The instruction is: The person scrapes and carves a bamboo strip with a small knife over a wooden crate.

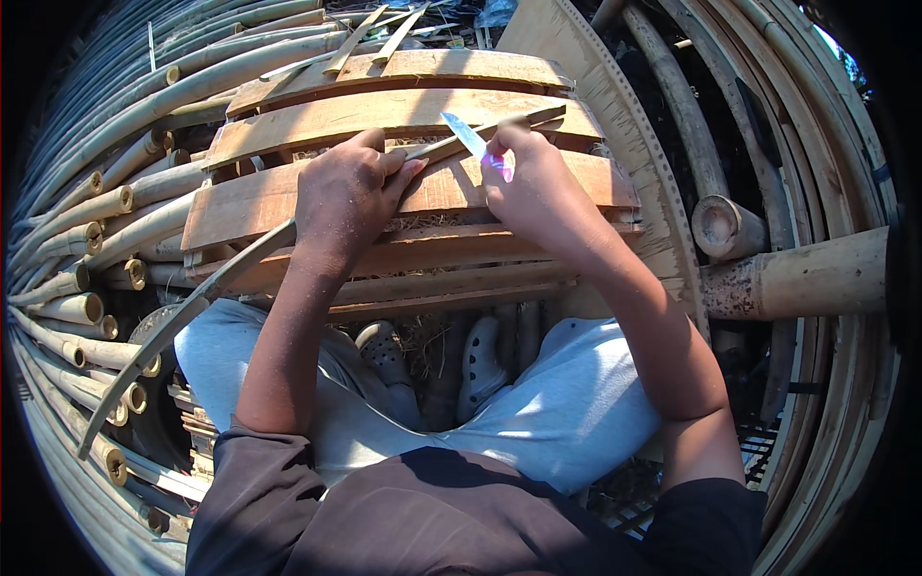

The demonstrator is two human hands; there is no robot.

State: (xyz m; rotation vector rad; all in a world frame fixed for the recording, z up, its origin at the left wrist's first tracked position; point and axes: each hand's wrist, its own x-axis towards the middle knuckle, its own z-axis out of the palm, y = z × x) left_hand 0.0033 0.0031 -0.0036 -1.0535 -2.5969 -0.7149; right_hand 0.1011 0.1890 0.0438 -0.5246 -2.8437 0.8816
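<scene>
My left hand (344, 197) is closed around a long, narrow bamboo strip (182, 312). The strip slants from the lower left, under that hand, to the upper right across a low wooden slatted bench (317, 122). In my right hand (540, 187) is a knife (465, 134) with a shiny blade and a pink-purple handle, its fingers wrapped round it. The blade crosses the strip, its tip pointing up and left. How deep the edge touches the strip I cannot tell. The strip's far end shows just beyond my right fingers.
Stacked bamboo poles (96, 202) fill the left side. A few loose bamboo pieces (399, 36) lie at the bench's far edge. A curved wooden board (615, 115) stands along its right. Farther right are a thick bamboo pole (816, 278) and long strips. My clogs (480, 357) are below.
</scene>
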